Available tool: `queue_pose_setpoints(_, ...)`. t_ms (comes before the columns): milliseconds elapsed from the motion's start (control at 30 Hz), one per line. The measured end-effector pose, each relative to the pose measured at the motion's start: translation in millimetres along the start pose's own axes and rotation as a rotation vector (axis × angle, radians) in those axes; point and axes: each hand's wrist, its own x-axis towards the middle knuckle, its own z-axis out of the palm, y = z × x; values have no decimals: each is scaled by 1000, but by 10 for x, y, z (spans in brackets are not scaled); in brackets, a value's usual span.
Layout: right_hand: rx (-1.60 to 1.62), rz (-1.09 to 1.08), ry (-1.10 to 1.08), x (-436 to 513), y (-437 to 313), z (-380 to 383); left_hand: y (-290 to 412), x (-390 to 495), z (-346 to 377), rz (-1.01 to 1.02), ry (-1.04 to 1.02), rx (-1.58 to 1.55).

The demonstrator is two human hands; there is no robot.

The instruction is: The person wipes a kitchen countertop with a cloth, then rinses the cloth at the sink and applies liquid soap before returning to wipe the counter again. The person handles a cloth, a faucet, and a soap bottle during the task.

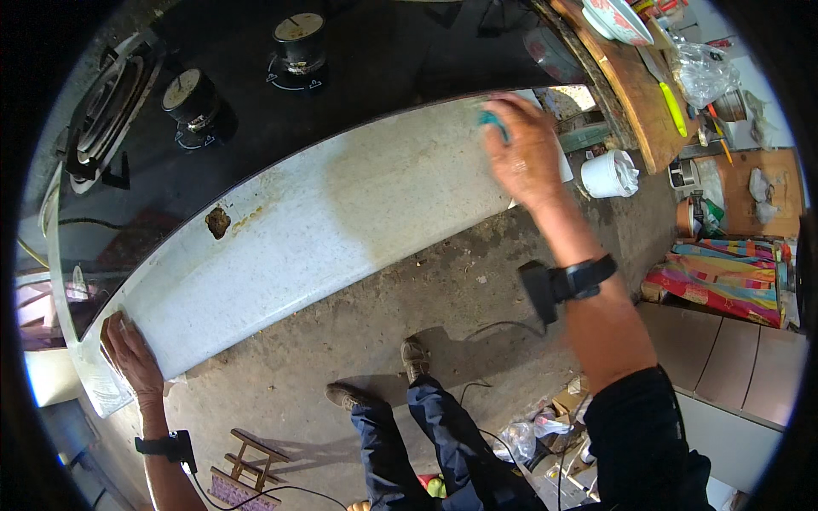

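My right hand [525, 150], slightly blurred, holds a teal scrubbing pad or cloth [493, 122] against the right end of a pale speckled countertop [275, 281]. Most of the pad is hidden by the fingers. At the counter's left end, my left hand [133, 354] rests on the surface near the front edge, with nothing seen in it. A dark brown clump or hole [218, 221] lies between the hands, with yellowish-brown stains [248, 218] beside it. Behind the counter strip runs a black glass gas cooktop [383, 57].
Two control knobs [299, 35] and a burner grate [105, 118] stand on the cooktop. To the right, a wooden board [629, 89] bears a bowl [617, 20] and a yellow-handled knife [672, 108]. Below it sits a white bucket [604, 175]. A small stool [249, 466] stands on the floor; cables trail nearby.
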Motion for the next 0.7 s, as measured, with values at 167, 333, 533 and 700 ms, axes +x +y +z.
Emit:
queue_pose_setpoints(167,-214,165,-73,46,523,-43,-62,-7,13,21,9,-36)
queue_pose_setpoints(333,-235,364,-396,423,435,165,-141,12,18,15,-10,28)
queue_pose_setpoints(533,74,-7,-67,22,49,27,-131,29,-4,-52,-26,-6)
queue_pose_setpoints(700,102,103,-81,-28,357,-35,-138,52,-35,-10,-35,4)
